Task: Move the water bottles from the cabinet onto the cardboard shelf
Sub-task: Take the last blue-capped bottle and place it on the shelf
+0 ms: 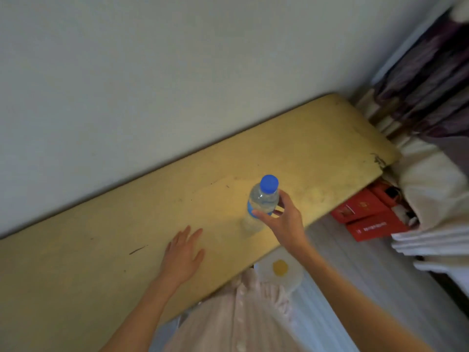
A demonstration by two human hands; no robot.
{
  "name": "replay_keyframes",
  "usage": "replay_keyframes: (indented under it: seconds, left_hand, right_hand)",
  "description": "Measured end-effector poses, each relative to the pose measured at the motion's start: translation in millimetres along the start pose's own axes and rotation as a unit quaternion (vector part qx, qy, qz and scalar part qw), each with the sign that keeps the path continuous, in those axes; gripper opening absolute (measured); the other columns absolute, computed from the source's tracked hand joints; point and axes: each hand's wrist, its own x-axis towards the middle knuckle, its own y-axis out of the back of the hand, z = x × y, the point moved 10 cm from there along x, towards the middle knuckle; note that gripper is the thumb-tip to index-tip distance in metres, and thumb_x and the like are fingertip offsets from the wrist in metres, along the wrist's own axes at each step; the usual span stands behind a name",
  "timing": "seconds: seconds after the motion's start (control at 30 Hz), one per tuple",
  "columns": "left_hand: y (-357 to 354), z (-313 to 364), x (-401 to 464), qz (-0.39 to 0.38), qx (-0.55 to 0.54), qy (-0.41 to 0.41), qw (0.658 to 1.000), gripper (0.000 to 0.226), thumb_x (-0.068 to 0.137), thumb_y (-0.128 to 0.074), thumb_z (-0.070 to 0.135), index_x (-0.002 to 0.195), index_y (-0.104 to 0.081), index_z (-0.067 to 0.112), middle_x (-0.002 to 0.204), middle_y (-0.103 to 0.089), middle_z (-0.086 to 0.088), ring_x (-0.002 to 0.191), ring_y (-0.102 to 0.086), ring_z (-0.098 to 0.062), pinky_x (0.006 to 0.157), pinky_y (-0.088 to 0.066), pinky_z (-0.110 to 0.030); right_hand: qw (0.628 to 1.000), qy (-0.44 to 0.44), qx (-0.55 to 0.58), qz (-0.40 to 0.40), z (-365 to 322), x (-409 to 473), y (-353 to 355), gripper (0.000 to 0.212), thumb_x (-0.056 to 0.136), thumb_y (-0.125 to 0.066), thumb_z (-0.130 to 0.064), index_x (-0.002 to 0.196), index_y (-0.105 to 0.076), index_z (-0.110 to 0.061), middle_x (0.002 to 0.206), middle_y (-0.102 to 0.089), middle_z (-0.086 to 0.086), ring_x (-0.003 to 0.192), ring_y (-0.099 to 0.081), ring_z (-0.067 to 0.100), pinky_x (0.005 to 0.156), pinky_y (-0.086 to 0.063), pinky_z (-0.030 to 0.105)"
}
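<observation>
I am holding one water bottle (262, 204) with the right hand (280, 219): thumb and fingers are curling round its clear body just below the blue cap (269, 183), at the level of the blue label band. The grip is narrow and closed on the bottle. The bottle is standing upright, or nearly so; I cannot tell whether its base is already resting on the surface or hanging just above it, because the lower part is blurred.

The left hand (184, 252) is lying flat with straight fingers on the same surface, near and to the left of the bottle, and is holding nothing.

The surface under both hands is a long yellow board (101, 250) running against the white wall (152, 72). I am judging this to be the top of the cardboard shelf, though the material is not certain from this view.

Progress: I am reading this as the placing of one bottle. No other bottle is showing on the board, and the cabinet is out of view, so the number left to move cannot be stated.

Red boxes (365, 219) are lying on the floor under the board's right end, beside stacked white bedding (431, 194).
</observation>
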Motion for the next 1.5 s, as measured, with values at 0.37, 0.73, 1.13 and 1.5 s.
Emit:
replay_keyframes:
  seconds: [0.37, 0.73, 1.13, 1.5]
  left_hand:
    - [-43, 188, -125, -0.033, 0.086, -0.355, 0.930, 0.073, 0.078, -0.015, 0.061, 0.137, -0.035, 0.023, 0.148, -0.029, -0.007, 0.140, -0.016, -0.027, 0.111, -0.013, -0.033]
    - [-215, 377, -312, -0.147, 0.177, -0.610, 0.758, 0.054, 0.081, -0.034, 0.044, 0.127, -0.047, 0.017, 0.133, -0.050, -0.017, 0.129, -0.037, -0.040, 0.100, -0.037, -0.053]
    - [-440, 513, -585, -0.243, 0.193, -0.736, 0.602, 0.060, 0.082, -0.033, 0.048, 0.129, -0.046, 0.015, 0.136, -0.047, -0.017, 0.131, -0.035, -0.038, 0.103, -0.034, -0.048]
    - [-647, 611, -777, -0.306, 0.254, -0.797, 0.455, 0.054, 0.083, -0.041, 0.045, 0.129, -0.046, 0.018, 0.137, -0.045, -0.018, 0.129, -0.035, -0.043, 0.100, -0.037, -0.055]
  right_hand:
    - [0.947, -0.122, 0.100, 0.281, 91, -252, 151, 0.050, 0.067, -0.079, -0.017, 0.105, -0.050, -0.031, 0.101, -0.063, -0.008, 0.091, -0.060, 0.002, 0.080, -0.051, 0.028]
    - [0.799, -0.234, 0.149, 0.533, 208, -561, 261, 0.057, 0.043, -0.071, -0.052, 0.096, -0.052, -0.041, 0.093, -0.064, -0.018, 0.082, -0.060, -0.010, 0.077, -0.052, 0.027]
    - [0.613, -0.333, 0.149, 0.701, 318, -894, 325, 0.070, 0.045, -0.072, -0.056, 0.107, -0.055, -0.030, 0.104, -0.067, -0.009, 0.095, -0.063, 0.010, 0.085, -0.052, 0.042]
    - [0.480, -0.375, 0.192, 0.769, 433, -1104, 407, 0.063, 0.050, -0.074, -0.054, 0.105, -0.054, -0.028, 0.099, -0.067, -0.010, 0.099, -0.060, 0.006, 0.088, -0.051, 0.040]
